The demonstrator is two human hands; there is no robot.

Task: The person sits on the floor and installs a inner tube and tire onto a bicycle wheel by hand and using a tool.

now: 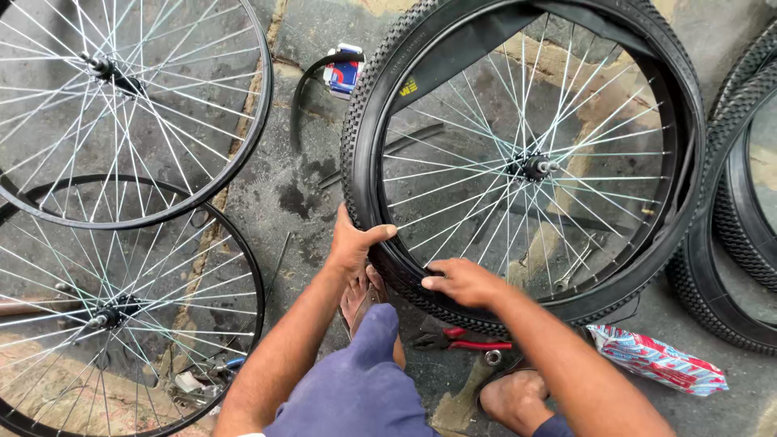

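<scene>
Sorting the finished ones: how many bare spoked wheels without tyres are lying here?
2, both at the left: one bare black-rimmed spoked wheel at top left, another below it, overlapping. The wheel under the hands wears a tyre. More may lie outside the frame.
</scene>
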